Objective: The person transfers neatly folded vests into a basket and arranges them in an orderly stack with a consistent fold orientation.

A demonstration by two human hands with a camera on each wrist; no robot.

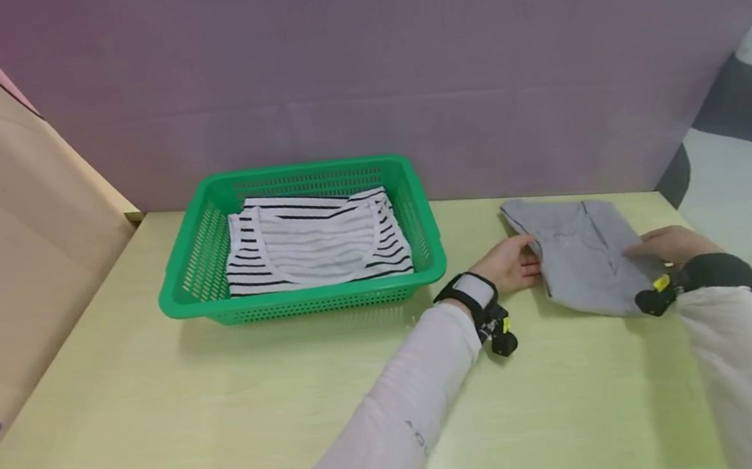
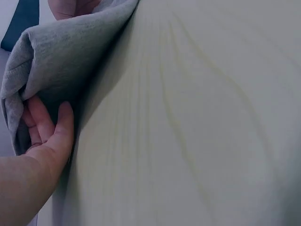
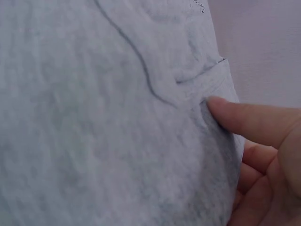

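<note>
Centrally, one folded grey garment (image 1: 585,258) lies flat on the pale wooden table (image 1: 230,418), at the right side of the table and near the purple back wall (image 1: 400,71). Two hands work on it, one at each side edge.

The left hand (image 1: 510,264) is at the garment's left edge. In the left wrist view its fingers (image 2: 40,120) are curled under a fold of the grey cloth (image 2: 61,61) with the thumb alongside, so this hand grips the edge.

The right hand (image 1: 669,243) is at the garment's right edge. In the right wrist view the thumb (image 3: 249,120) lies on top of the cloth (image 3: 108,132) and the fingers are tucked under the edge, so this hand pinches the fabric.

Each forearm wears a white sleeve (image 1: 395,416) and one dark wrist-mounted device, two devices in all; the left one (image 1: 488,314) sits just behind the left hand.

One green plastic basket (image 1: 413,192) stands on the table to the left of the garment, well apart from it. It holds one folded black-and-white striped shirt (image 1: 315,245). The open table surface between basket and garment carries only the left forearm. A tan panel (image 1: 4,228) borders the table on the left.
</note>
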